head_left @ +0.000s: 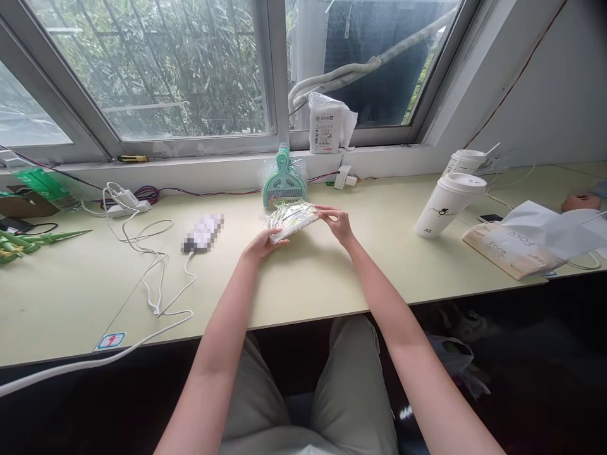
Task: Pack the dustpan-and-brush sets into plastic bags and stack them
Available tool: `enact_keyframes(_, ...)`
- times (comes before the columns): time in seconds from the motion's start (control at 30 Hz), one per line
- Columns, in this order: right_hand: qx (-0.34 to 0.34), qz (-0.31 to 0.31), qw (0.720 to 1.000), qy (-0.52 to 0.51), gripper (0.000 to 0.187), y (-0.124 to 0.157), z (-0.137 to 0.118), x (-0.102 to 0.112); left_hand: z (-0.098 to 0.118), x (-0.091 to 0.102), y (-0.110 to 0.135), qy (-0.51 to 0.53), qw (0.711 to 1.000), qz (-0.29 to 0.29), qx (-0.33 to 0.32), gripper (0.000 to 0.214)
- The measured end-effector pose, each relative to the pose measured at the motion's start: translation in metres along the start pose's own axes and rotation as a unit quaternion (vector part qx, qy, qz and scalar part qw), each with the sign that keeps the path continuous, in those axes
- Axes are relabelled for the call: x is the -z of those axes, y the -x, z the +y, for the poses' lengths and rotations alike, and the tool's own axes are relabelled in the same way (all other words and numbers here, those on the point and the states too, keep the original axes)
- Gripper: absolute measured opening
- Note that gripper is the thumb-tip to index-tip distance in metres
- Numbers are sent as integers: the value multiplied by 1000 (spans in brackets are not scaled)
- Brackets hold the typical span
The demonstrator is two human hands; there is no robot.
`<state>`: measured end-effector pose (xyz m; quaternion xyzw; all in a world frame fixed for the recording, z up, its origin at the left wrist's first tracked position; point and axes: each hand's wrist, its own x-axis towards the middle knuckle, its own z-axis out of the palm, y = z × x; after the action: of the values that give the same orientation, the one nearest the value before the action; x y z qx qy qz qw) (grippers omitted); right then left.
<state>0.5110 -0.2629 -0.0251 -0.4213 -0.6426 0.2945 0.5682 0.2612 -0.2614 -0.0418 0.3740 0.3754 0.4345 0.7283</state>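
Observation:
Over the middle of the desk (pixel 327 284) I hold a clear plastic packet (pixel 296 218) with thin white and pale green strands; what is inside cannot be made out. My left hand (pixel 263 243) is closed on its lower left end, thumb lying along the near side. At the right end my right hand (pixel 336 222) pinches the packet's edge between thumb and fingers. Just behind it stands a mint-green dustpan-and-brush set (pixel 283 180) in clear wrap, leaning near the wall under the window.
To the left lie a blurred-out device (pixel 203 234), a white cable (pixel 161 309) and a power strip (pixel 130 207). On the right are white paper cups (pixel 450 202), a tissue pack (pixel 516 246) and another person's hand (pixel 581 202). A white package (pixel 327 126) sits on the sill.

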Motion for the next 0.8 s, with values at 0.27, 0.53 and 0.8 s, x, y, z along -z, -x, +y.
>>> enact_keyframes(0.27,-53,23,998,-22,34,-3,26,-2,-4,-5,9,-128,984,-121,-10,56)
enact_keyframes(0.53,-146,14,981,-129,58,-10,55,-6,3,-4,12,-217,965,-135,-65,67)
enact_keyframes(0.8,-73,5,997,-5,41,-6,44,-11,-4,11,-6,-343,898,112,-251,39)
